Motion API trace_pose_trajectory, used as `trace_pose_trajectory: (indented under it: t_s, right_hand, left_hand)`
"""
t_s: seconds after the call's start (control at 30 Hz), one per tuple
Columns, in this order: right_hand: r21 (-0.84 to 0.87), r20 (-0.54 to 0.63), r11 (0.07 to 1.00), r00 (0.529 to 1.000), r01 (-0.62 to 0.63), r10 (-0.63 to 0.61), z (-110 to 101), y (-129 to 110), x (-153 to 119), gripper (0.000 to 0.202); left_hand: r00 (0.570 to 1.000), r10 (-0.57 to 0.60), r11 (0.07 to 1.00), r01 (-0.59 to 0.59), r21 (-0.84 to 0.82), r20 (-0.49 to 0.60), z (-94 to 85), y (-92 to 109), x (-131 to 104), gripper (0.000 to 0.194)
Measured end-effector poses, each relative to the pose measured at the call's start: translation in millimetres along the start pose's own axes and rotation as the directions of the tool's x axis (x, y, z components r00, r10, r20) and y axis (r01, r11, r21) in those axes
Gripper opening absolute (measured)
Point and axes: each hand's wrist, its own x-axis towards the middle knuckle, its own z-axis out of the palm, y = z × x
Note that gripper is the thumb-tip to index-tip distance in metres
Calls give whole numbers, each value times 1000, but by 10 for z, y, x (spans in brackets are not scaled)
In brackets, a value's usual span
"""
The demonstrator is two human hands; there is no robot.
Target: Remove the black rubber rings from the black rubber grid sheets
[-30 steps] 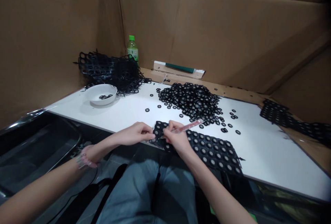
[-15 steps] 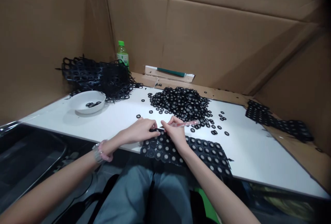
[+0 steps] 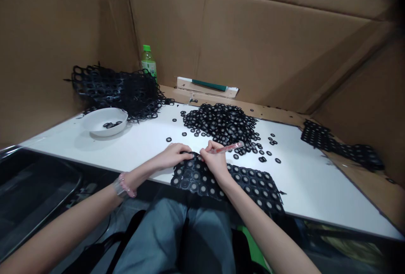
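Note:
A black sheet (image 3: 256, 184) set with rows of round pieces, each with a pale centre, lies at the table's front edge and hangs slightly over it. My left hand (image 3: 173, 156) has its thumb and fingers closed on the sheet's far left edge. In my right hand (image 3: 215, 160) is a slim pen-like tool with a clear reddish handle (image 3: 230, 147), gripped like a pen. Its tip meets the sheet close to my left fingertips, though my fingers partly hide it. Beyond my hands rises a heap of loose black rings (image 3: 221, 124) with pale centres.
A white bowl (image 3: 90, 123) with a few rings stands at the left. Behind it is a tangle of black perforated webbing (image 3: 117, 90) and a green-capped bottle (image 3: 148, 61). More black sheets (image 3: 341, 145) lie at the right. Cardboard walls (image 3: 268, 42) enclose the white table (image 3: 319, 189).
The tool has tilted a little, and its tip has shifted slightly with my right hand. My left hand stays at the sheet's edge. The whole view has moved slightly.

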Motion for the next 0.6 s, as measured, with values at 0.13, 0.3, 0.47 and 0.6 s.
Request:
trace_pose_trajectory:
  t_s: [0.13, 0.3, 0.47, 0.6]
  right_hand:
    - [-56, 15, 998, 1000, 21, -20, 0, 0, -3, 21]
    - [-226, 43, 962, 988, 151, -145, 40, -25, -19, 25]
    - [-228, 73, 962, 987, 153, -140, 60, -23, -9, 25]
    - [-103, 15, 993, 998, 54, -53, 19, -2, 19, 23]
  left_hand:
    - [1000, 6, 1000, -6, 9, -5, -7, -4, 5, 24]
    - [999, 28, 999, -28, -28, -15, 12, -40, 2, 24]
    - [1000, 22, 994, -22, -111, -4, -1, -9, -15, 29]
    - [995, -4, 999, 9, -48, 99, -80, 61, -31, 35]
